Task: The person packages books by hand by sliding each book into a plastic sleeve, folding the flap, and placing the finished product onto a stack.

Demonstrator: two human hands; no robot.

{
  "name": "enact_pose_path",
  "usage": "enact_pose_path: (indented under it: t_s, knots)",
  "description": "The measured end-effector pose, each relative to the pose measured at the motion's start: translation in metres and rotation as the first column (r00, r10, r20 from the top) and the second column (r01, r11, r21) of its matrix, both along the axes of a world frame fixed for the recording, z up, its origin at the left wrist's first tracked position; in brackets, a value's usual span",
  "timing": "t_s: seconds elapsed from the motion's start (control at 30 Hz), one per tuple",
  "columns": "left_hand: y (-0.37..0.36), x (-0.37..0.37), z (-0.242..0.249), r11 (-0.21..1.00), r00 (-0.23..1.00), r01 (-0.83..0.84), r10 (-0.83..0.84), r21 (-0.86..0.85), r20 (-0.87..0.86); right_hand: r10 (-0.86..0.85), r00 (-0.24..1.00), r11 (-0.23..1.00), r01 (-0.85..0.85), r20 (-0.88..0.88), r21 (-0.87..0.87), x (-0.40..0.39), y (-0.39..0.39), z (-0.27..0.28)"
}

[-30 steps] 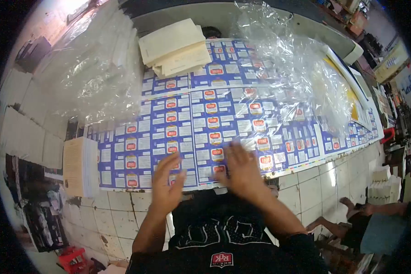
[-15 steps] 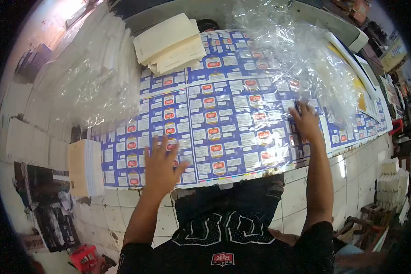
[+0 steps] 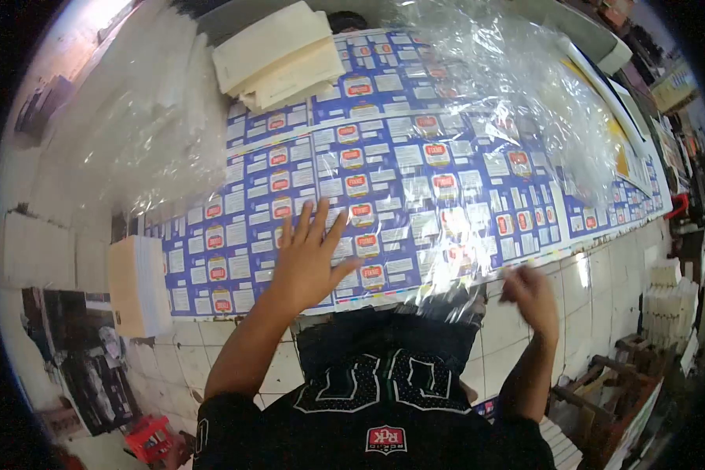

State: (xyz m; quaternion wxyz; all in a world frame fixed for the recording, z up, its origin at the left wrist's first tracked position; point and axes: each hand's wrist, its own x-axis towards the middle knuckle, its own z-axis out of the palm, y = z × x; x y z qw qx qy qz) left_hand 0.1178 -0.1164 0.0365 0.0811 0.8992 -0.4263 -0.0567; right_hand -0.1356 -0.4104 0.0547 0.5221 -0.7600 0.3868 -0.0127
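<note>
My left hand [image 3: 309, 262] lies palm down with fingers spread on a blue printed sheet [image 3: 262, 247] that carries rows of red labels. My right hand [image 3: 529, 298] is at the sheet's front edge, toward my body. Its fingers look curled closed and somewhat blurred; what is in them, if anything, I cannot make out. Shiny clear plastic film [image 3: 446, 301] shows over the front edge, just left of my right hand. More crumpled clear plastic [image 3: 517, 86] is heaped on the back right of the sheet.
A stack of cream paper pieces [image 3: 274, 55] sits at the back. Another paper stack [image 3: 137, 286] stands at the left edge, below plastic-covered piles [image 3: 141, 133]. On the floor are a red plastic item [image 3: 149, 439] at lower left and white stacks [image 3: 670, 301] at right.
My right hand has drawn back from the sheet's right side to its front edge, its fingers now curled. My left hand has shifted right. Clear film now shows over the front edge.
</note>
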Motion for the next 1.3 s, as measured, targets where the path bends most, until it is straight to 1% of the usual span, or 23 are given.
enact_pose_path:
  t_s: [0.07, 0.13, 0.2, 0.23, 0.27, 0.37, 0.4, 0.47, 0.5, 0.6, 0.67, 0.7, 0.73, 0.77, 0.8, 0.87, 0.93, 1.03, 1.1, 1.13, 1.2, 1.27, 1.3]
  knots:
    - [0.020, -0.004, 0.012, 0.980, 0.985, 0.149, -0.137, 0.129, -0.103, -0.073, 0.997, 0.939, 0.069, 0.001, 0.338, -0.034, 0.028, -0.025]
    - [0.033, -0.006, 0.009, 0.974, 0.981, 0.177, -0.163, 0.139, -0.107, -0.124, 0.963, 0.855, -0.019, 0.240, 0.518, -0.035, 0.063, -0.053]
    - [0.034, -0.004, 0.013, 0.975, 0.974, 0.212, -0.204, 0.068, -0.099, -0.322, 0.902, 0.719, 0.036, 0.286, 0.694, -0.018, 0.099, -0.056]
    - [0.035, -0.002, 0.013, 0.974, 0.970, 0.225, -0.221, 0.029, -0.099, -0.324, 0.902, 0.714, 0.034, 0.286, 0.700, -0.012, 0.099, -0.057]
    - [0.036, -0.002, 0.015, 0.974, 0.971, 0.223, -0.218, 0.038, -0.100, -0.297, 0.927, 0.738, 0.072, 0.227, 0.671, -0.007, 0.099, -0.057]
    - [0.037, 0.009, 0.019, 0.978, 0.996, -0.084, 0.090, -0.190, 0.019, -0.217, 0.972, 0.826, 0.136, 0.086, 0.547, -0.004, 0.095, -0.055]
    - [0.037, 0.013, 0.012, 0.977, 0.995, -0.093, 0.099, -0.192, 0.024, -0.166, 0.986, 0.883, 0.158, -0.021, 0.442, -0.003, 0.092, -0.052]
    - [0.038, 0.020, 0.001, 0.918, 0.916, -0.376, 0.389, -0.122, 0.103, -0.188, 0.982, 0.871, 0.175, -0.019, 0.459, 0.008, 0.099, -0.038]
    - [0.037, 0.023, -0.001, 0.926, 0.945, -0.273, 0.309, -0.261, 0.106, -0.235, 0.971, 0.899, 0.200, 0.043, 0.390, 0.012, 0.104, -0.036]
    - [0.030, 0.022, 0.006, 0.911, 0.964, -0.260, 0.265, -0.319, -0.026, -0.185, 0.974, 0.949, 0.144, 0.127, 0.280, 0.006, 0.102, -0.050]
    - [0.030, 0.026, 0.008, 0.908, 0.948, -0.293, 0.317, -0.301, 0.033, -0.189, 0.974, 0.979, 0.177, 0.123, 0.104, -0.002, 0.096, -0.062]
    - [0.029, 0.026, 0.014, 0.792, 0.829, -0.511, 0.351, -0.335, -0.436, -0.236, 0.967, 0.955, 0.212, 0.097, 0.206, 0.003, 0.098, -0.043]
    - [0.023, 0.025, 0.026, 0.666, 0.528, -0.703, 0.255, -0.249, -0.810, -0.239, 0.966, 0.955, 0.216, 0.097, 0.202, 0.006, 0.097, -0.037]
    - [0.018, 0.027, 0.043, 0.627, 0.373, -0.770, 0.299, -0.114, -0.878, -0.298, 0.939, 0.936, 0.251, 0.171, 0.248, 0.008, 0.098, -0.034]
    - [0.021, 0.030, 0.041, 0.628, 0.372, -0.770, 0.298, -0.113, -0.879, -0.356, 0.903, 0.913, 0.280, 0.241, 0.297, 0.011, 0.097, -0.030]
    - [0.038, 0.039, 0.035, 0.580, 0.346, -0.772, 0.036, -0.262, -0.937, -0.304, 0.939, 0.941, 0.270, 0.161, 0.204, 0.011, 0.081, -0.016]
    - [0.049, 0.040, 0.037, 0.616, 0.393, -0.731, 0.028, -0.294, -0.919, -0.125, 0.988, 0.978, 0.139, 0.096, -0.157, 0.017, 0.058, -0.011]
    - [0.066, 0.037, 0.036, 0.587, 0.445, -0.766, 0.193, -0.261, -0.875, 0.102, 0.982, 0.953, -0.049, 0.161, -0.300, 0.070, 0.035, 0.009]
    - [0.088, 0.046, 0.024, 0.400, 0.402, -0.872, 0.252, -0.283, -0.880, 0.252, 0.920, 0.968, -0.241, 0.299, -0.073, 0.119, 0.028, 0.021]
    - [0.094, 0.049, 0.028, 0.388, 0.405, -0.875, 0.255, -0.291, -0.878, 0.293, 0.920, 0.946, -0.318, 0.258, 0.061, 0.137, 0.018, 0.016]
    - [0.098, 0.058, 0.034, 0.409, 0.490, -0.838, 0.273, -0.362, -0.828, 0.267, 0.951, 0.946, -0.290, 0.157, 0.148, 0.160, 0.017, 0.017]
    - [0.094, 0.077, 0.025, 0.468, 0.556, -0.796, 0.310, -0.385, -0.771, 0.188, 0.960, 0.971, -0.213, 0.207, 0.105, 0.165, 0.025, 0.023]
    - [0.086, 0.081, 0.024, 0.589, 0.724, -0.673, 0.403, -0.447, -0.559, 0.096, 0.965, 0.989, -0.120, 0.246, 0.087, 0.162, 0.032, 0.023]
